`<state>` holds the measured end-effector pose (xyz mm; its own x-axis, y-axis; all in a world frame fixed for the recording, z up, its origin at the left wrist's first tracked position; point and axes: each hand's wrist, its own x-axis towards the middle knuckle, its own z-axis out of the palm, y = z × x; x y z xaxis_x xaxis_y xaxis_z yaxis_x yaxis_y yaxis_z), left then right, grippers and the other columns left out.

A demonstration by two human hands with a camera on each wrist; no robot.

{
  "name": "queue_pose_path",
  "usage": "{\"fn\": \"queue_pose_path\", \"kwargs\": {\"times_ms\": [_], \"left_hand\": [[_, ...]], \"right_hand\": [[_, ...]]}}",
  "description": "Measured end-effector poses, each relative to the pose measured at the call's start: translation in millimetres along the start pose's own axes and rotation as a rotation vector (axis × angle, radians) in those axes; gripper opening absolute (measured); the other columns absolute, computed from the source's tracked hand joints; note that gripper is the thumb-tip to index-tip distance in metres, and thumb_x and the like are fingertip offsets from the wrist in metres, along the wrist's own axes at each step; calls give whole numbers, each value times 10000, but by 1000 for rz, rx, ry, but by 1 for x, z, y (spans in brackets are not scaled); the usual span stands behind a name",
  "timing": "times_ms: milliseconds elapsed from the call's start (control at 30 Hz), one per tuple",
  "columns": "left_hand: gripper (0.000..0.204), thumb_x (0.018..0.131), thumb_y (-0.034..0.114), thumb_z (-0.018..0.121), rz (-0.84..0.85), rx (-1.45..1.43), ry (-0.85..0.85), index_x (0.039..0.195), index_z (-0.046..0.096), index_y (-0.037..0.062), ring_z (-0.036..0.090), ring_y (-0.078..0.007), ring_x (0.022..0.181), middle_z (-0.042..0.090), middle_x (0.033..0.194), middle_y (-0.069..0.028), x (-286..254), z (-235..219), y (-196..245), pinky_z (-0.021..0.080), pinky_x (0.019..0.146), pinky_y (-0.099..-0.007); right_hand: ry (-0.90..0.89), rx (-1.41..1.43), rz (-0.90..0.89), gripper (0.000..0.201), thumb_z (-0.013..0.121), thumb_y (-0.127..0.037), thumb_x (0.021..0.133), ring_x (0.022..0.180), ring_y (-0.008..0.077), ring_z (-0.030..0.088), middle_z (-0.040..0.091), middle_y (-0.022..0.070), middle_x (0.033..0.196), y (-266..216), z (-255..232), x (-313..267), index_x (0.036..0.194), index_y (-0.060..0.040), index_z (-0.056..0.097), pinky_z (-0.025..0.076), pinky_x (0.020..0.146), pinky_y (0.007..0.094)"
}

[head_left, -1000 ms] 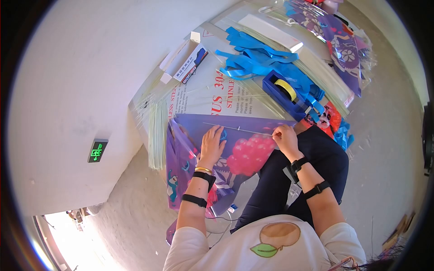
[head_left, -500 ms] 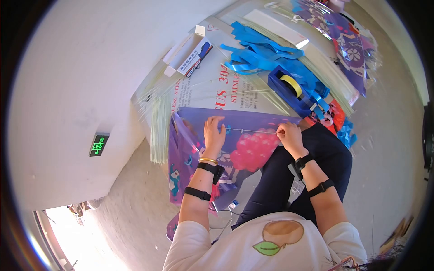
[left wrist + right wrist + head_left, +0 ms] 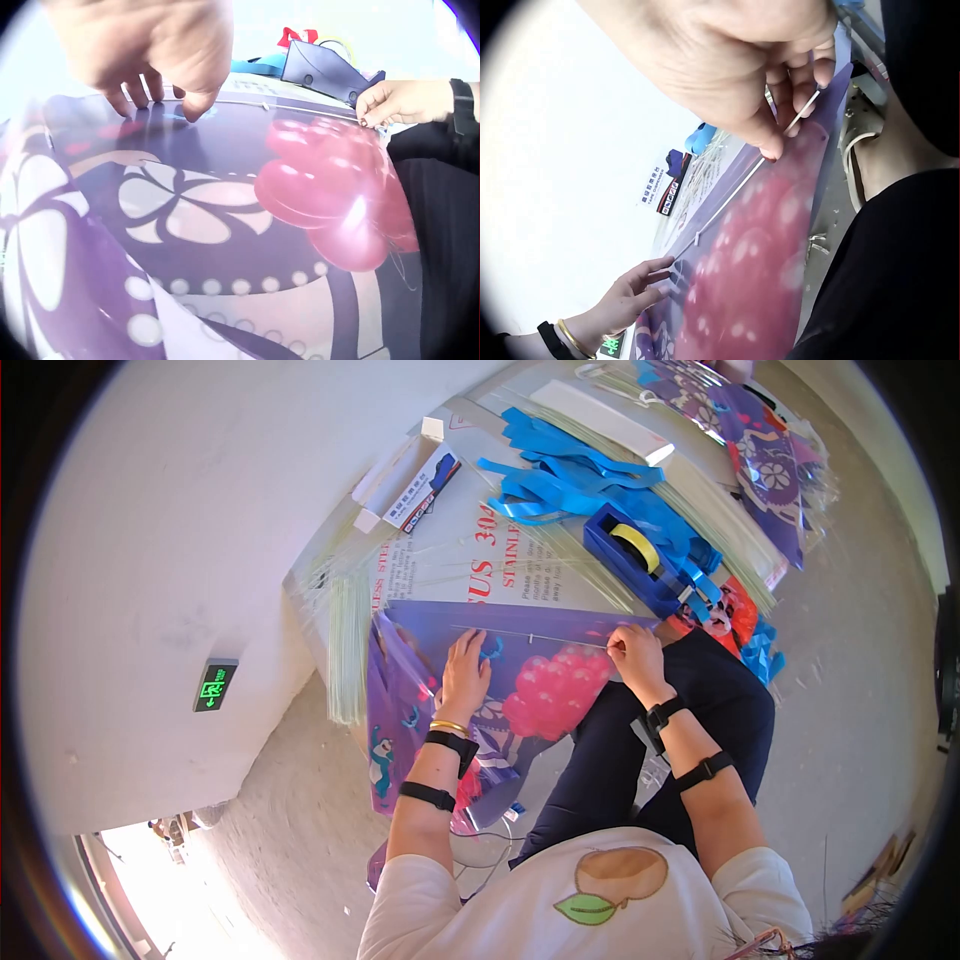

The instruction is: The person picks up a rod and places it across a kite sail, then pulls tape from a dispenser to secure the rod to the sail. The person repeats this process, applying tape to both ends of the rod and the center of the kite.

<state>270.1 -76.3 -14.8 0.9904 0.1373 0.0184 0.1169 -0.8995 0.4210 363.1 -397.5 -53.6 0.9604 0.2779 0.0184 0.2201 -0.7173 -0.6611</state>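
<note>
A thin pale rod [image 3: 560, 642] with a small clip near its middle lies across the upper part of a purple printed sheet [image 3: 520, 622] with pink balloon shapes. My right hand [image 3: 638, 660] pinches the rod near its right end; the right wrist view shows thumb and fingers of that hand [image 3: 757, 67] on the rod [image 3: 735, 193]. My left hand [image 3: 465, 678] rests its fingertips on the sheet by the rod's left part, fingers spread and bent a little. In the left wrist view, the fingertips of the left hand [image 3: 154, 52] touch the sheet [image 3: 225, 139].
Beyond the sheet are a blue tape dispenser [image 3: 655, 595] with yellow tape, blue ribbons [image 3: 570, 485], an open small box [image 3: 410, 485] and bundles of thin rods [image 3: 347, 650]. More printed sheets [image 3: 765, 475] lie at the far right. Dark trousers [image 3: 700, 710] adjoin the sheet's right side.
My left hand lifted slightly from the sheet, then came down again with its fingertips near the rod. My right hand kept its pinch on the rod's right end.
</note>
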Motion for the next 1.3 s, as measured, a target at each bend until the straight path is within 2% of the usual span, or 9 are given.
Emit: {"fn": "queue_pose_path", "kwargs": {"times_ms": [200,300,400,600,800,867,1000,1067,1300], "left_hand": [[668,874,62,684,29,79,-82,1509,477,86,474,-389,1348,453,1518,-175,1,2,0,448,1129,-458],[702,883,67,665,-37,63,-135,1543,430,92,453,-400,1362,384,1565,-178,1,-2,5,413,1157,-480],[689,887,76,658,35,151,-99,1538,435,79,435,-397,1379,385,1570,-178,0,7,-4,405,1164,-480],[685,878,95,652,33,175,-104,1531,446,63,433,-392,1379,381,1586,-176,-2,11,-7,408,1155,-479],[702,865,100,658,42,195,-76,1534,445,100,447,-389,1361,405,1557,-173,-2,10,-6,422,1142,-481],[704,860,93,655,46,189,-73,1533,448,105,450,-391,1356,413,1542,-173,-2,12,-6,425,1138,-480],[705,856,86,650,39,200,-64,1531,449,107,453,-392,1353,414,1534,-174,-2,13,-4,430,1134,-478],[697,861,83,644,30,191,-76,1530,451,109,451,-388,1358,406,1538,-172,-3,11,-2,430,1132,-479],[689,870,85,639,29,174,-75,1531,445,105,443,-379,1373,398,1547,-170,-4,11,-4,426,1136,-480]], "right_hand": [[-61,0,21,62,751,-118,803,965,318,632,685,42,930,0,-5,1,813,-138,693,484,825,472],[-64,-10,31,69,758,-118,798,987,317,632,687,42,944,-2,-5,2,817,-136,694,483,838,477],[-67,-19,34,70,759,-115,798,997,318,634,688,42,945,-1,-4,2,821,-135,696,485,845,480],[-105,7,48,68,761,-124,800,1003,315,636,687,41,945,0,-4,5,812,-136,695,483,830,484],[-73,-75,51,215,810,-135,781,1001,320,626,672,65,977,-16,-10,4,947,-125,673,460,881,469],[-41,-30,-76,181,804,-126,787,995,321,623,657,70,962,-16,-3,5,912,-121,673,463,878,472],[-94,38,-85,154,795,-113,793,988,330,616,642,75,942,-26,8,9,884,-117,671,469,886,476],[-51,41,-135,118,773,-98,796,981,336,608,632,75,922,-25,19,11,856,-115,673,477,898,474],[-22,36,-138,75,729,-66,791,968,338,607,632,76,903,-21,26,12,813,-108,671,479,907,472]]}}
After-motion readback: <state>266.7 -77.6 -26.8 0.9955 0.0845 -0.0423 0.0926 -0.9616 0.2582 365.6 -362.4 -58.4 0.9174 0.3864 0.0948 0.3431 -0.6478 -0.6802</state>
